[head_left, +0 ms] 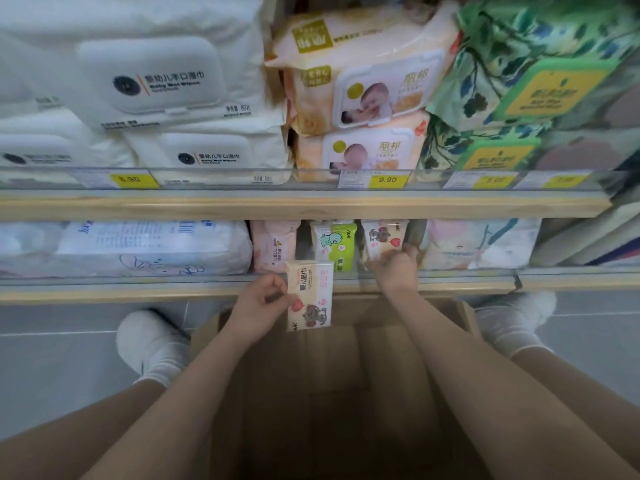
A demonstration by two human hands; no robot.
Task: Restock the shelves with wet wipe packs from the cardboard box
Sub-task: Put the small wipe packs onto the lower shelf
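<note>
Left hand (pixel 263 303) pinching small bear-print wipe pack (pixel 309 295) upright above open cardboard box (pixel 346 393), right hand (pixel 394 268) curled around matching pack (pixel 383 237) standing on lower shelf (pixel 138 293), beside green-and-white pack (pixel 334 244)

small bear-print wipe pack (pixel 310 294) upright, above open cardboard box (pixel 332 393)

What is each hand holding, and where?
Left hand pinches a small wipe pack by its left edge. Right hand grips a matching shelf pack at its bottom.
</note>
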